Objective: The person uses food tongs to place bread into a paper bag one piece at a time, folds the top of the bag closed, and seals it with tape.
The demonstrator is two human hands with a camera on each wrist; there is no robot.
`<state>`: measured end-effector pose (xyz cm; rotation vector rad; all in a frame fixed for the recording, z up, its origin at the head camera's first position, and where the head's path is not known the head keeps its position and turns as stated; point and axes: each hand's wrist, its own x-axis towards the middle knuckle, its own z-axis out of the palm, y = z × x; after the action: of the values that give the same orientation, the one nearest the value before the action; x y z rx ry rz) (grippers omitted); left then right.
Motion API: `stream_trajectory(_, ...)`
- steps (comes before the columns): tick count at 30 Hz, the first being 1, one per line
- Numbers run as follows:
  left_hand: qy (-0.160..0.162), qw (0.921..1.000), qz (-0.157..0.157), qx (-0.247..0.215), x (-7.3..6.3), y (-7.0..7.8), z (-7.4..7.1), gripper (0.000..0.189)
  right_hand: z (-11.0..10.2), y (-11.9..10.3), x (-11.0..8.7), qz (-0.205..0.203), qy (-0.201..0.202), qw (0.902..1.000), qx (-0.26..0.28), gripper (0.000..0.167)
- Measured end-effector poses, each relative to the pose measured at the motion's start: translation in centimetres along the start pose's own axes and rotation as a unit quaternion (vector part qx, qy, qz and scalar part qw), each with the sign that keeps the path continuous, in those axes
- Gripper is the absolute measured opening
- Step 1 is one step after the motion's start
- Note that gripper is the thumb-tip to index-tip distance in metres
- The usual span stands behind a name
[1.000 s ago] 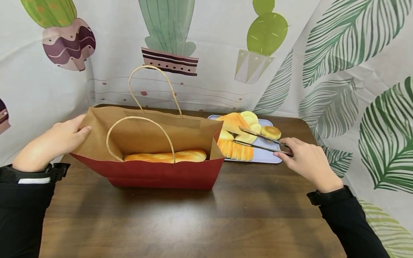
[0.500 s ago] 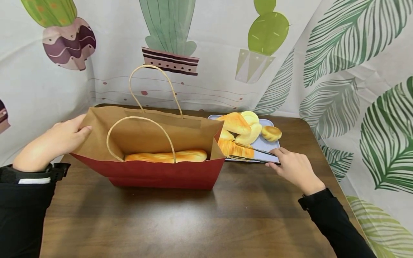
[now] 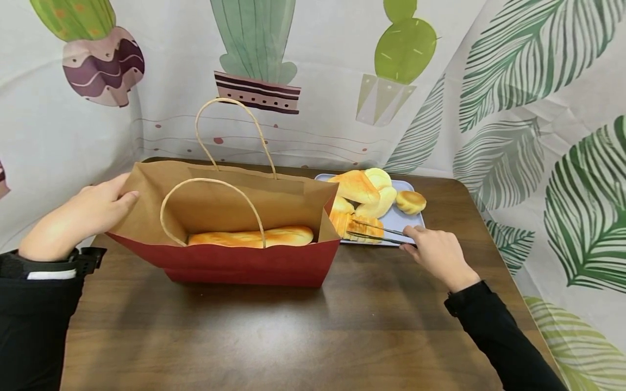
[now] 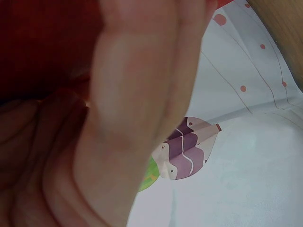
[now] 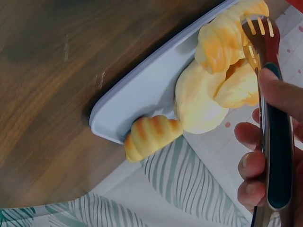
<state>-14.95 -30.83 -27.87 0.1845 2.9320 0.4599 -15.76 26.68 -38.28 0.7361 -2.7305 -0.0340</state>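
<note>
My left hand [image 3: 80, 209] grips the left side edge of a red paper bag [image 3: 244, 269] with a brown inside, its mouth spread wide. A long golden loaf [image 3: 249, 238] lies in the bag. In the right wrist view, my right hand [image 5: 289, 137] holds tongs [image 5: 279, 165] with a dark green grip and slotted, fork-like ends. The tong tips are at a ridged bread [image 5: 215, 47] on the pale tray [image 5: 137, 85]; whether they pinch it I cannot tell. Close up, the left wrist view shows mostly my palm and thumb side, with the red bag behind.
Other breads [image 3: 376, 203] crowd the tray, and a small striped roll [image 5: 154, 137] sits at its edge. The bag hides the tray's left part. Two twisted paper handles [image 3: 235, 100] stand up from the bag. A printed cloth [image 3: 332, 65] hangs behind the brown table [image 3: 274, 336].
My right hand has moved left and toward me with the tongs, whose tips went from the rear breads to the ridged bread in front. The left hand and bag stay put.
</note>
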Motion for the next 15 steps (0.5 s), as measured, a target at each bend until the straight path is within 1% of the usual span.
stream_trajectory(2, 0.0, 1.0, 0.001, 0.001, -0.09, 0.07, -0.03, 0.045, 0.08, -0.22, 0.06, 0.0, 0.002, 1.0, -0.001, 0.025)
stream_trajectory(7, 0.003, 1.0, 0.004, 0.0, -0.1, 0.0, 0.07, 0.044, 0.06, -0.48, 0.02, 0.004, 0.003, 1.0, 0.0, 0.03)
stream_trajectory(15, -0.011, 0.9999, -0.004, -0.003, 0.16, -0.31, 0.11, 0.046, -0.72, -0.29, -0.19, 0.013, -0.004, 0.9999, 0.01, 0.033)
